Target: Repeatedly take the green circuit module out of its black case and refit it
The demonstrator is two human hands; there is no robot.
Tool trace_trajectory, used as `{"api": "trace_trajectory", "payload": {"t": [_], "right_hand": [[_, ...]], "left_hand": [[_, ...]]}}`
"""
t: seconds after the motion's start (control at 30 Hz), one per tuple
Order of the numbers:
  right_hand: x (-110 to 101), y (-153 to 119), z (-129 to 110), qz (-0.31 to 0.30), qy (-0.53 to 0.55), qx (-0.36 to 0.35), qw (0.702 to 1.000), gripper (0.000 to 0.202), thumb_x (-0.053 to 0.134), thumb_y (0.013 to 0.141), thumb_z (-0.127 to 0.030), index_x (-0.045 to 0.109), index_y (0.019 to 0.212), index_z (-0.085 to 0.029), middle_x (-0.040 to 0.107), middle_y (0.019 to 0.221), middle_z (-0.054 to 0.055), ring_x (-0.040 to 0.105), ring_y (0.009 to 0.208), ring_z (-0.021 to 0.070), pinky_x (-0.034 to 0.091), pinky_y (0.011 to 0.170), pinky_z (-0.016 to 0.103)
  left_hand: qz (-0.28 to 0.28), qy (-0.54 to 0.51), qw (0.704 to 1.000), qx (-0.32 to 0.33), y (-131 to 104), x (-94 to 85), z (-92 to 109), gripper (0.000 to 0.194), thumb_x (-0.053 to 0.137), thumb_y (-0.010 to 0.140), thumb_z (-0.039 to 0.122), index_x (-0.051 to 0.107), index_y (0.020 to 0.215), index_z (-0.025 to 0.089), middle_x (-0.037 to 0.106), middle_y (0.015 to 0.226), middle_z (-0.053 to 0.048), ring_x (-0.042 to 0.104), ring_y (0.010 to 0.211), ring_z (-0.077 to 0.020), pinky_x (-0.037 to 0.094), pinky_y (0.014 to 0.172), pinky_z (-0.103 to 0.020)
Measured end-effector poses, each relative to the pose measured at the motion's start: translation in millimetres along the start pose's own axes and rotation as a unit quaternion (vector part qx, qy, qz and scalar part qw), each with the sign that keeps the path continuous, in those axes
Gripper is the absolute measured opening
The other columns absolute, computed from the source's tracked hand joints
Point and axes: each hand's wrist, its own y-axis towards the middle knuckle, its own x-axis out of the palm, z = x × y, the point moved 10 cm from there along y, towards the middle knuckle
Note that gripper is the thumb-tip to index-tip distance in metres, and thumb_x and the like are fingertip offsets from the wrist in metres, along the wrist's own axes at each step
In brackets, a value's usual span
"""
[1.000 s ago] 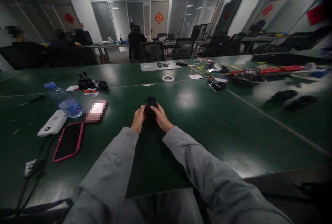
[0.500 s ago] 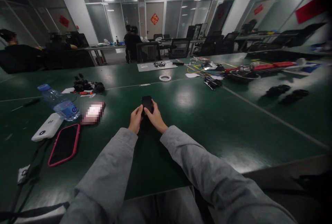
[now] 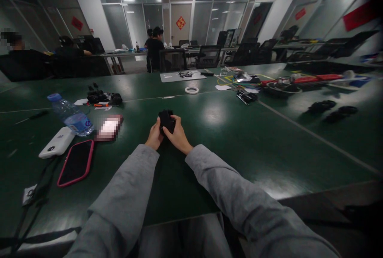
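A small black boxy object is held between both hands over the green table; its exact kind cannot be made out. My left hand grips it from the left side, fingers mostly hidden behind it. On the other side my right hand is closed around it, with the thumb laid across its near face. To the left lie a phone in a pink-red case, a second, blurred-out pink-edged phone-like item and a white power bank with a cable.
A water bottle lies tilted beside the power bank. Black parts and a screwdriver sit at the left. A white tape roll is ahead; cables, tools and black parts are at the right. Several people sit farther back.
The black object has turned in my hands and now shows a different, wider side. Both hands have shifted their hold slightly. The whole view has moved a little.
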Motion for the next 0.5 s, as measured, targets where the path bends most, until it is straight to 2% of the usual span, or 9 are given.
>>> {"api": "trace_trajectory", "payload": {"t": [0.5], "right_hand": [[-8.7,-0.1,-6.9,0.035,0.001,-0.030,0.999,0.051,0.057,0.085,-0.033,0.034,0.129,-0.020,0.044,0.127,0.012,0.047,0.118,0.0220,0.040,0.104,0.041]], "left_hand": [[0.008,-0.055,0.998,0.022,12.7,-12.0,-0.4,0.036,0.067,0.079,0.045,0.065,0.098,0.015,0.068,0.084,-0.004,0.063,0.069,-0.0119,0.050,0.063,-0.024]]}}
